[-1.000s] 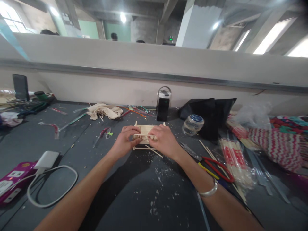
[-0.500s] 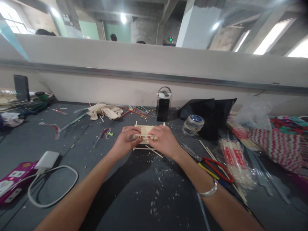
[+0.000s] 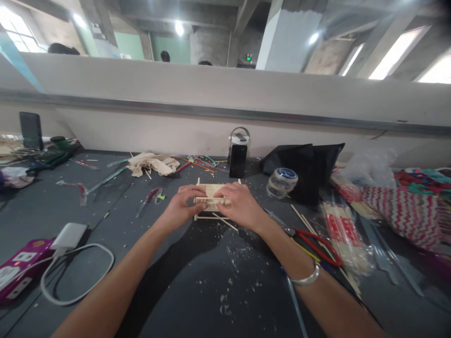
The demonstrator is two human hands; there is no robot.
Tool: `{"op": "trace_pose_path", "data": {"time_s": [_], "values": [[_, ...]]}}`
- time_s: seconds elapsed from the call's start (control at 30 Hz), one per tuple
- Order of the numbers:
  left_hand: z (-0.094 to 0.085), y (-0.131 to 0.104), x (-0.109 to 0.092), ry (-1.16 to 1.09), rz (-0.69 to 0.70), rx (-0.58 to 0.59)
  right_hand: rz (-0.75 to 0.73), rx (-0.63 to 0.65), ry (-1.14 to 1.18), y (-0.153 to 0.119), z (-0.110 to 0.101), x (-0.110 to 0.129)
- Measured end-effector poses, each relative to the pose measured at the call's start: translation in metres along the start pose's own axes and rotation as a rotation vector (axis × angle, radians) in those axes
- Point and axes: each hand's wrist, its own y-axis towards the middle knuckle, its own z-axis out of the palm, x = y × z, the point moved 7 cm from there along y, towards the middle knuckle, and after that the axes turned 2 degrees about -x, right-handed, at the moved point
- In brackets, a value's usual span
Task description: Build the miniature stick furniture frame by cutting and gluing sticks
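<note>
Far left, a power strip [image 3: 26, 263] is placed. Left end of stick frame [image 3: 210, 188] is pinched in left hand's [image 3: 181, 206] grip, thumb nearer. Frame is set mid-worktop [image 3: 190, 300], before an upright phone [image 3: 238, 162] (probably propped for viewing). Right end is pinched by right hand [image 3: 239, 202], so steadied, seemingly, from 2 sides. Red-handled tool [image 3: 324, 245] and bagged sticks [image 3: 340, 230] are laid right, presumably for easy reach.

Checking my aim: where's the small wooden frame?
In the head view, the wooden frame is near the centre, between the left hand and right hand, nearer the camera than the black phone.
</note>
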Motion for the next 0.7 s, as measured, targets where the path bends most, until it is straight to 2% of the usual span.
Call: {"op": "trace_pose_path", "data": {"time_s": [0.3,0.47,0.57,0.7], "values": [[0.000,0.000,-0.005,0.004,-0.015,-0.028,-0.033,-0.003,0.043,-0.001,-0.003,0.001],[-0.006,0.000,-0.013,-0.025,-0.035,0.002,-0.068,-0.018,0.206,-0.001,-0.020,0.005],[-0.020,0.001,-0.020,-0.045,-0.023,-0.053,-0.097,-0.155,0.360,-0.003,-0.045,0.008],[-0.049,0.000,-0.035,-0.142,0.057,-0.270,-0.025,-0.390,0.418,-0.012,-0.083,0.007]]}}
